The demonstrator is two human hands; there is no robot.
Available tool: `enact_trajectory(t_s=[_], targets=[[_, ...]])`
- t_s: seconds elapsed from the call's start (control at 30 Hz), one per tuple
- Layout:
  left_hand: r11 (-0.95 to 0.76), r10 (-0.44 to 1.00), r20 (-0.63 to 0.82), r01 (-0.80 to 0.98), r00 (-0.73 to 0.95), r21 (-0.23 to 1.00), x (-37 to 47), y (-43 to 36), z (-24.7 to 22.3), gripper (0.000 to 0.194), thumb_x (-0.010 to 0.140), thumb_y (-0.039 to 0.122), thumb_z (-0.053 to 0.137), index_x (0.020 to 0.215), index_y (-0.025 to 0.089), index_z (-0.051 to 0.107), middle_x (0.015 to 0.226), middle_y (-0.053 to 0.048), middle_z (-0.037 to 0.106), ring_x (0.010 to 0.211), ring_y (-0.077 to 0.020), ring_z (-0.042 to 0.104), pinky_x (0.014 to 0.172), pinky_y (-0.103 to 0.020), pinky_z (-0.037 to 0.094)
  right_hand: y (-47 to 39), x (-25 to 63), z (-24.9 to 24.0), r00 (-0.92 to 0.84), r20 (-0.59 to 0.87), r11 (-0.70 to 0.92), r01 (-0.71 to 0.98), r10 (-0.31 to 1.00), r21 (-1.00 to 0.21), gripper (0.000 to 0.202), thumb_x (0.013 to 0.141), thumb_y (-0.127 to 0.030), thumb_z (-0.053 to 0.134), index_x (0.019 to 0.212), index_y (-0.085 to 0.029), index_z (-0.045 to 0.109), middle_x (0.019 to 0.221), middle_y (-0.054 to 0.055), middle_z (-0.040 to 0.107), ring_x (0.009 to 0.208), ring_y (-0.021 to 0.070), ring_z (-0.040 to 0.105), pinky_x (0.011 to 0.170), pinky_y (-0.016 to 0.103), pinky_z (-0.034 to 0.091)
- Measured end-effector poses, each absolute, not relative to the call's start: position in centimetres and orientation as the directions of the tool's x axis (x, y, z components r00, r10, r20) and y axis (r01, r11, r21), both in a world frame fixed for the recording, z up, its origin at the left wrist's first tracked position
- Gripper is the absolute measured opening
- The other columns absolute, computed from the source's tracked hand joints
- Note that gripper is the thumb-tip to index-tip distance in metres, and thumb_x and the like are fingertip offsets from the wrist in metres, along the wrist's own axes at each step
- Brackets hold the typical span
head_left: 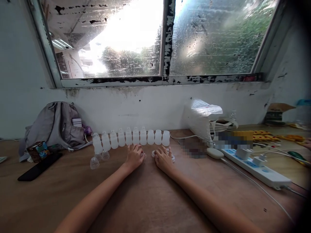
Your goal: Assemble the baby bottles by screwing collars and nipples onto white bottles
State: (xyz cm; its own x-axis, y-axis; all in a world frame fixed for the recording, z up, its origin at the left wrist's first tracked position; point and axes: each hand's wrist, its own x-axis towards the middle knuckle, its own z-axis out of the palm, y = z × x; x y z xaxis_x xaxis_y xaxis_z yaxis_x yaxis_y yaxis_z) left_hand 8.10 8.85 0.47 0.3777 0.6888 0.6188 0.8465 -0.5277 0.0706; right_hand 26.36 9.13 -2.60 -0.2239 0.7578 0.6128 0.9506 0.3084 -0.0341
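At your far left a grey backpack (52,126) slumps near the wall (155,106), a small box (39,151) and a black slab (40,167) in front. Next, clear domed caps (94,163) lie by the left end of a row of whitish bottles (150,137), upright just beyond your hands. Your left hand (133,156) curls at a clear piece (143,156); I cannot tell its grip. Well apart from it, your right hand (164,158) covers part of some white rings (173,159), its hold likewise unclear. Farther right sit a white bag (198,118) and a power strip (267,176)

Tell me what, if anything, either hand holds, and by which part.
Cannot be told: the left hand partly covers a clear piece, the right hand white rings, hiding any grip.
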Motion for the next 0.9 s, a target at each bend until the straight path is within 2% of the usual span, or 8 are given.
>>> enact_trajectory(t_s=[0.07,0.13,0.3,0.37,0.47,0.57,0.67,0.9], targets=[[-0.572,0.664,0.615,0.819,0.425,0.051,7.3,7.3,0.5,0.013,0.079,0.027,0.048,0.083,0.02,0.058,0.107,-0.006,0.054,0.109,-0.0223,0.041,0.099,-0.048,0.015,9.0,26.2,-2.4,-0.258,0.594,0.355,0.934,0.762,-0.049,0.014,0.077,-0.018,0.044,0.086,-0.021,0.054,0.093,0.008,0.062,0.105,0.0273,0.044,0.095,0.056,0.008],[-0.583,0.67,0.6,0.811,0.438,0.059,6.3,6.0,0.2,0.014,0.079,0.027,0.047,0.084,0.02,0.057,0.107,-0.005,0.054,0.108,-0.0221,0.041,0.098,-0.046,0.019,8.9,26.0,-2.0,-0.289,0.597,0.414,0.907,0.748,-0.08,0.013,0.077,-0.019,0.045,0.086,-0.021,0.054,0.09,0.007,0.062,0.098,0.025,0.047,0.096,0.053,0.012],[-0.606,0.745,0.475,0.773,0.468,0.188,4.5,4.7,-1.2,0.027,0.08,0.031,0.046,0.104,0.018,0.051,0.104,-0.007,0.056,0.101,-0.0206,0.047,0.088,-0.037,0.036,7.8,25.2,-1.2,-0.348,0.69,0.625,0.756,0.634,-0.193,0.021,0.079,-0.024,0.046,0.098,-0.018,0.05,0.097,0.008,0.059,0.095,0.0213,0.049,0.088,0.037,0.033],[-0.62,0.754,0.425,0.755,0.5,0.211,4.2,4.7,-1.5,0.034,0.081,0.034,0.045,0.111,0.017,0.047,0.104,-0.008,0.056,0.099,-0.0207,0.049,0.086,-0.036,0.038,7.1,24.5,-1.1,-0.381,0.725,0.699,0.689,0.574,-0.191,0.024,0.08,-0.025,0.046,0.103,-0.018,0.047,0.101,0.009,0.058,0.096,0.0208,0.048,0.087,0.035,0.034],[-0.608,0.759,0.426,0.769,0.492,0.195,4.2,4.6,-1.6,0.04,0.081,0.037,0.043,0.115,0.016,0.043,0.11,-0.01,0.053,0.102,-0.0226,0.047,0.087,-0.038,0.037,6.2,23.2,-1.1,-0.476,0.705,0.77,0.619,0.526,-0.156,0.028,0.08,-0.024,0.047,0.107,-0.018,0.045,0.105,0.009,0.056,0.099,0.0211,0.047,0.087,0.036,0.034],[-0.571,0.765,0.476,0.799,0.434,0.188,4.2,4.5,-1.6,0.051,0.079,0.042,0.045,0.122,0.015,0.035,0.118,-0.012,0.048,0.107,-0.0247,0.044,0.088,-0.041,0.035,5.8,22.3,-1.2,-0.535,0.64,0.777,0.608,0.552,-0.162,0.032,0.077,-0.022,0.048,0.108,-0.019,0.045,0.101,0.009,0.057,0.095,0.0215,0.049,0.085,0.037,0.036],[-0.557,0.757,0.521,0.807,0.395,0.197,4.2,4.4,-1.6,0.06,0.075,0.044,0.05,0.124,0.016,0.03,0.121,-0.012,0.045,0.109,-0.0256,0.043,0.089,-0.041,0.034,6.1,22.1,-1.4,-0.511,0.613,0.746,0.635,0.602,-0.203,0.033,0.075,-0.022,0.051,0.107,-0.018,0.045,0.097,0.008,0.058,0.091,0.0213,0.05,0.082,0.036,0.038],[-0.612,0.712,0.549,0.77,0.437,0.181,4.3,4.1,-1.5,0.048,0.076,0.033,0.05,0.119,0.02,0.035,0.118,-0.01,0.047,0.108,-0.0237,0.044,0.088,-0.039,0.035,6.5,22.3,-1.8,-0.509,0.569,0.712,0.67,0.646,-0.209,0.034,0.073,-0.021,0.053,0.106,-0.019,0.046,0.098,0.007,0.058,0.093,0.0211,0.049,0.082,0.036,0.038]])
